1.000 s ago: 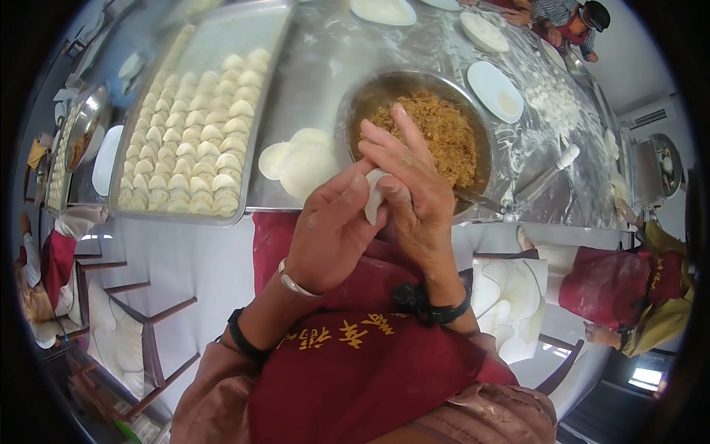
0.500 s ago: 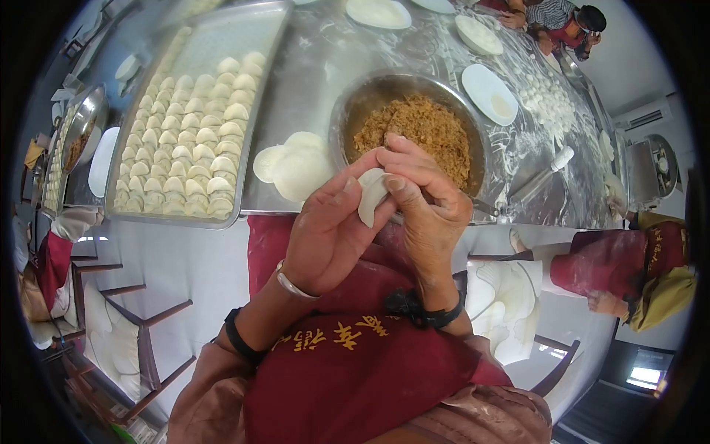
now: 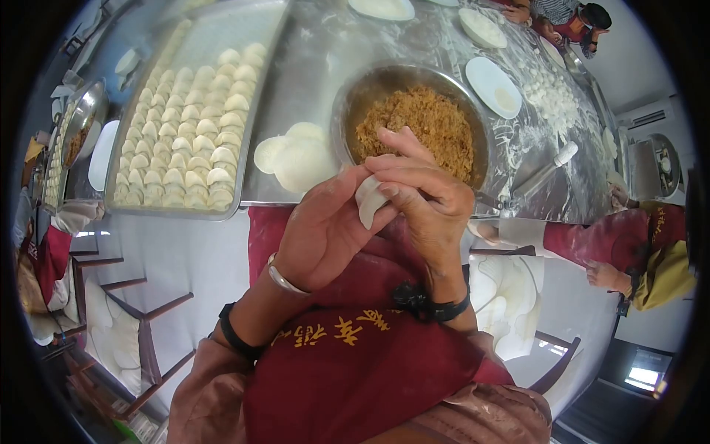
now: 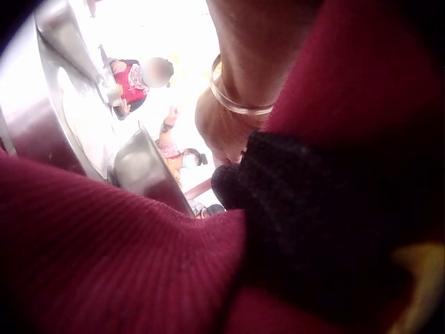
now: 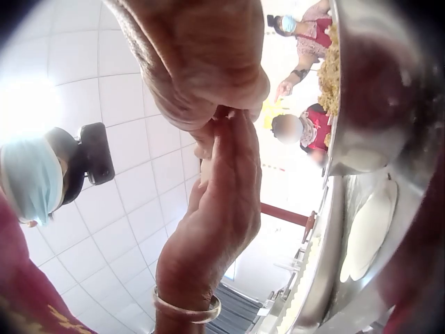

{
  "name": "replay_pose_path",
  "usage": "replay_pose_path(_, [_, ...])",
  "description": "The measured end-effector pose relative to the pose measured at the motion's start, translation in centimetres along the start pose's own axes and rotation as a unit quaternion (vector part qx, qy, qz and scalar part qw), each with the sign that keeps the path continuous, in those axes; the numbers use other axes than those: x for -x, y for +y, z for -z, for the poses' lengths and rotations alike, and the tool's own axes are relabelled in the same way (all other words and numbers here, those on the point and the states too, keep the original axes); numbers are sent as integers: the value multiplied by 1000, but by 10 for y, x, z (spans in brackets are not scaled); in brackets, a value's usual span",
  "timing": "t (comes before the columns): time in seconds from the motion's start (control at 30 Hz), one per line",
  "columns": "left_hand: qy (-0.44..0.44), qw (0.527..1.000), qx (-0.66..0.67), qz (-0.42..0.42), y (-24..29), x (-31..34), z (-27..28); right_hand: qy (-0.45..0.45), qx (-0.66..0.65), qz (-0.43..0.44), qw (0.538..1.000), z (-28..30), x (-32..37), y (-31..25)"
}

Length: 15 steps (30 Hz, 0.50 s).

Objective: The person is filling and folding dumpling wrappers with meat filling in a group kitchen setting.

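In the head view a folded white dumpling sits between both hands, in front of the filling bowl. My left hand holds it from the left, palm up, with the thumb beside it and the fingers passing behind. From the right, my right hand pinches its edge between thumb and curled fingers. The right wrist view shows the hands meeting, with most of the dumpling hidden. Sleeve and apron fill much of the left wrist view, where part of the left hand shows beyond a bangle.
A metal bowl of brown filling stands just beyond the hands. Left of it lie several round wrappers. A metal tray holds rows of dumplings. Right are a white plate, a pale-handled tool and scattered flour. Other people work around.
The right hand's raised fingers have curled down over the dumpling, and its thumb has moved onto the edge. The left hand keeps holding the dumpling, its palm turned slightly more upward.
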<state>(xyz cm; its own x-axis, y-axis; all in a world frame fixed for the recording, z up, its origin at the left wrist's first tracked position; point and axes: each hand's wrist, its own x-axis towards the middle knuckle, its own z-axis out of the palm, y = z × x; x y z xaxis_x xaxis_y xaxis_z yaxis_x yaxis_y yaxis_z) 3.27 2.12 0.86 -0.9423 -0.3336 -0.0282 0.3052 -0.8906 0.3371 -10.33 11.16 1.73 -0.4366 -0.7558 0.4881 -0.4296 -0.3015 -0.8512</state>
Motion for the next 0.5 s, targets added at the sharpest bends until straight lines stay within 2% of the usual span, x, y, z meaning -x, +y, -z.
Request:
replay_pose_path(0.17, [-16,999,-28,17,4,3,3,-6,-29,-39,999,-2,-1,-6])
replay_pose_path(0.27, [17,998,-30,56,4,5,4,-53,6,-2,999,3,-2,-11])
replay_pose_path(0.37, [-18,995,-57,75,6,4,-1,-116,31,18,993,9,-3,-10])
replay_pose_path(0.47, [34,994,-69,71,7,8,-7,-113,26,32,993,10,0,-5])
replay_pose_path(0.5, [22,994,-74,74,7,7,-6,-122,38,40,991,11,-1,-6])
